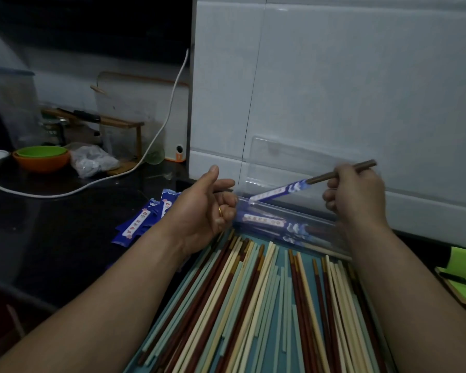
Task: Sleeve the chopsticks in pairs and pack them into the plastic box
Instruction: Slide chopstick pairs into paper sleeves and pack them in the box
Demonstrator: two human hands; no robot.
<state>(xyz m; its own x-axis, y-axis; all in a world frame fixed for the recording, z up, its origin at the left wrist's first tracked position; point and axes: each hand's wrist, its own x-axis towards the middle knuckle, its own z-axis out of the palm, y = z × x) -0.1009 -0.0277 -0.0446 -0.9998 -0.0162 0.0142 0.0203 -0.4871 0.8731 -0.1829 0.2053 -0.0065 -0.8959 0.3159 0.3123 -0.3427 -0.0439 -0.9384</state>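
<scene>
— Loose chopsticks (226, 292) are spread on a teal tray (283, 249); what is held?
— One sleeved pair (280, 189) is pinched by the right hand (357, 192), tip at the plastic box (293, 219); left hand (207, 208) curled beside it, grip unclear.

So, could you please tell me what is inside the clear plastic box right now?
At least one sleeved pair lies inside the plastic box, blue sleeve with a white strip. More blue shows beneath it, but glare and the right hand hide how many.
</scene>
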